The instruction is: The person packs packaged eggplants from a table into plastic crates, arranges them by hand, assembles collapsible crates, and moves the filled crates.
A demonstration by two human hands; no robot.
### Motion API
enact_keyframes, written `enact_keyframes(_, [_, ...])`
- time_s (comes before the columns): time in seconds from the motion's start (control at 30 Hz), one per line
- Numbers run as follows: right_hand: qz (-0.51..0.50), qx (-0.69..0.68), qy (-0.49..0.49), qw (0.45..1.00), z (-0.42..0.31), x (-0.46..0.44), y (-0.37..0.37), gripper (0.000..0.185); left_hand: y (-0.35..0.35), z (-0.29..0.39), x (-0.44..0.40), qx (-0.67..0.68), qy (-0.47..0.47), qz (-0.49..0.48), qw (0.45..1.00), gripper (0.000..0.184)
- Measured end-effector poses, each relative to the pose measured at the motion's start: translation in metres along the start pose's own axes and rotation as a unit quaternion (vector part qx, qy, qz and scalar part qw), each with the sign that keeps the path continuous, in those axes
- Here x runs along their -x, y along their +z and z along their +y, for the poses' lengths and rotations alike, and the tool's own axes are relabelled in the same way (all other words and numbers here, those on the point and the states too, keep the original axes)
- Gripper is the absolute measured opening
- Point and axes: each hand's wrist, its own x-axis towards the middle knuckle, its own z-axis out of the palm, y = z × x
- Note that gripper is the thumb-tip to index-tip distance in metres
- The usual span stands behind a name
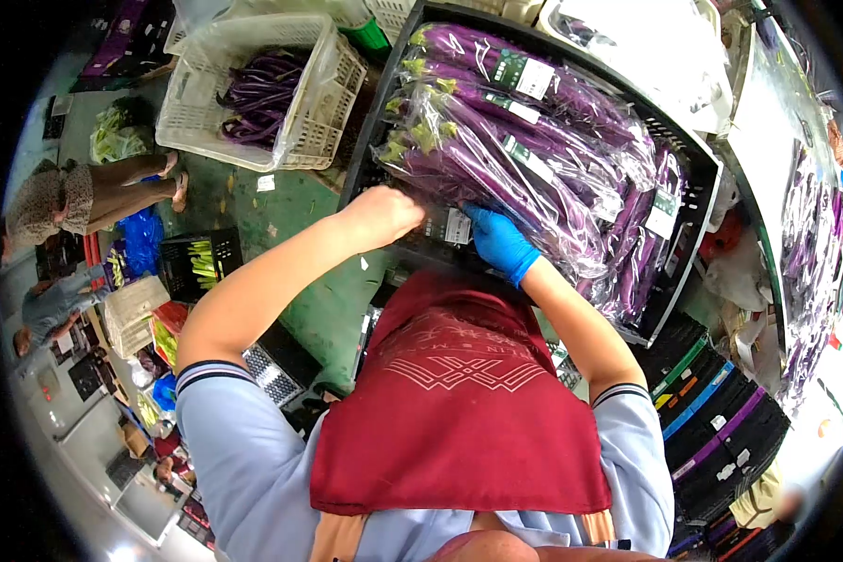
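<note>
Maroon apron [459, 431] sits nearest; beyond, a curled left hand [384, 218] and half-closed, gloved right hand [504, 245] are at bagged eggplants [496, 173] in a black crate [701, 187], holds unclear. Likely arranging; next calls for gentle alignment.

Setting: a produce-packing workroom or shop back area, judging by stock and containers.
Black crate [699, 197] holds bagged eggplants [525, 169] bearing printed labels [537, 79]; near it, a white basket [342, 103] contains loose eggplants [267, 89]. Green stalks [202, 264] sit in a dark crate at left; black containers [721, 412] with coloured strips are stacked at right. Green floor [318, 309] carries scraps. Camera wearer has a red apron [464, 412]; other people [51, 201] are in the background.
</note>
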Motion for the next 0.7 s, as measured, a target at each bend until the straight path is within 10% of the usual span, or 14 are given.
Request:
enact_keyframes(0.07, [0.001, -0.052, -0.005, 0.999, -0.003, -0.001, -0.005, 0.036, 0.012, -0.009, 0.000, -0.098, -0.001, -0.064, 0.993, 0.007])
enact_keyframes(0.2, [0.007, -0.068, -0.010, 0.998, 0.003, 0.002, -0.005, 0.035, 0.019, -0.021, -0.049, -0.149, 0.036, 0.154, 0.976, 0.012])
enact_keyframes(0.7, [-0.003, -0.124, 0.022, 0.992, 0.003, -0.004, -0.006, 0.036, 0.041, -0.033, -0.039, -0.189, 0.044, -0.040, 0.980, 0.019])
